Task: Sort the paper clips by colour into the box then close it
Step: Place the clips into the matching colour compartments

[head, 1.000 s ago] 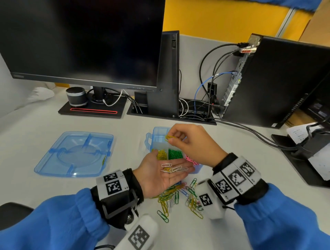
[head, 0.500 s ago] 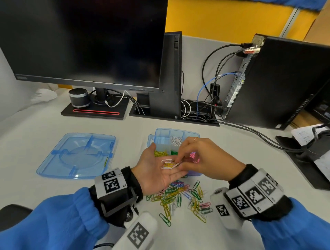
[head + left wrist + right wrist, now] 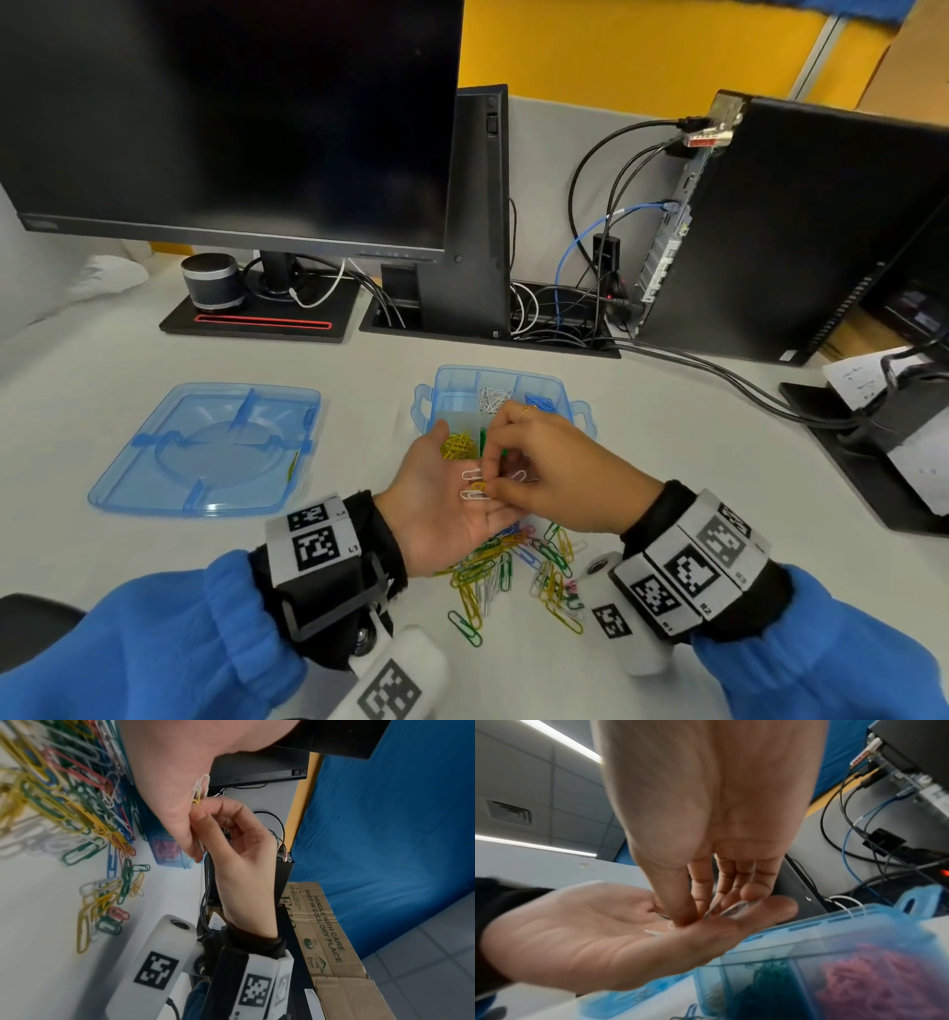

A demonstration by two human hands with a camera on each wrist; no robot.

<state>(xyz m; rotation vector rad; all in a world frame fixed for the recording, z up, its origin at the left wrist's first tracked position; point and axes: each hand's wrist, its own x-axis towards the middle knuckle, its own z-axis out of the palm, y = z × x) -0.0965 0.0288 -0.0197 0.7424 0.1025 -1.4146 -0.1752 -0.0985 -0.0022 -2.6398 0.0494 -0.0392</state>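
Note:
My left hand (image 3: 436, 498) lies palm up and flat in front of the blue compartment box (image 3: 565, 395), carrying a few white clips (image 3: 470, 475) and a yellow clip (image 3: 480, 486). My right hand (image 3: 491, 488) reaches down onto that palm, and its thumb and forefinger pinch the yellow clip (image 3: 196, 800). The box holds white, blue, yellow, green and pink clips in separate cells; the pink cell (image 3: 875, 975) is nearest the right wrist. A mixed pile of loose clips (image 3: 513, 570) lies on the desk under both hands.
The box's blue lid (image 3: 205, 447) lies flat on the desk to the left. At the back stand a monitor (image 3: 231, 118), a small speaker (image 3: 210, 280), a computer case (image 3: 801, 231) and its cables (image 3: 693, 360). A black stand with papers (image 3: 883, 442) sits at the right.
My right hand held a yellow clip over the box a second ago, then came down to the left palm. It now pinches another clip there. The left hand has stayed put.

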